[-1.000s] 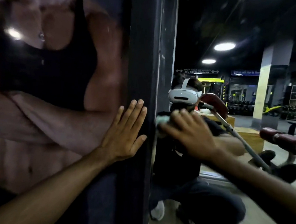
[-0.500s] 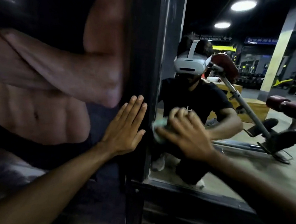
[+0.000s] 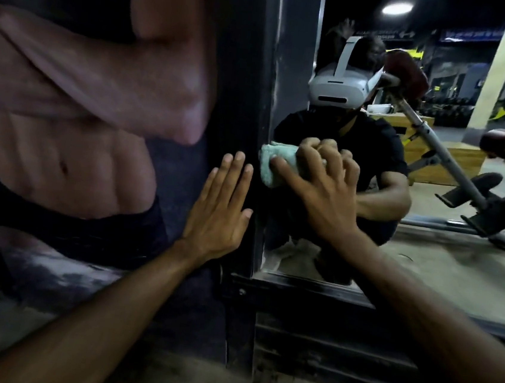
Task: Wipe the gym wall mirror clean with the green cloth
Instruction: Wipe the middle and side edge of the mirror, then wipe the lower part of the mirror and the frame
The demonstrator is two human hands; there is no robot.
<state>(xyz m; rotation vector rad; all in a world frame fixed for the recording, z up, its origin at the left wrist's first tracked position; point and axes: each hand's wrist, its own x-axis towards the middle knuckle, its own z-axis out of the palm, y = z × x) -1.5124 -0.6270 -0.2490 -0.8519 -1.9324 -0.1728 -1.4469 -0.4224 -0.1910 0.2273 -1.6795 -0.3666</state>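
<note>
**Forearms.** Two, bare, entering from the bottom edge; wide apart low down, drawing close at the hands.

**Left hand** [image 3: 218, 206]. Fingers straight and side by side, palm laid flat on the dark upright frame [image 3: 242, 96] at the mirror's left edge. Grips nothing. Judged to be a brace.

**Right hand** [image 3: 323, 186]. Fingers curled over the green cloth [image 3: 274, 162], bunching it and pressing it to the glass. Just beside the left hand, not touching it.

**Green cloth.** Pale green, wadded, sticking out left of the knuckles. On the mirror [image 3: 440, 258] at its far left margin, hard against the frame or a hair off it; cannot tell which.

**Bottom ledge** [image 3: 327, 296]. Dark, dusty-looking, directly under the glass and below the wiping hand.

**Poster** [image 3: 82, 111]. Left of the frame, glossy, printed with a bare torso. No part of the job.

**Reflection, front to back.** Crouching person in a dark shirt with a white headset [image 3: 337, 85]; slanted bench [image 3: 453, 168] with dark red pads; wooden box [image 3: 447, 162]; pale pillar [image 3: 500, 77]; round ceiling light [image 3: 396, 7].

**Progress, as a judgement.**
- Wiping under way in the lower left part of the mirror, close to the corner.
- No streaks, wet marks or dirt line readable in this dim light, so no telling cleaned glass from uncleaned.
- Probably left to do: the strip down to the ledge and the broad run of glass to the right.
- Upper glass out of view, state unknown.
</note>
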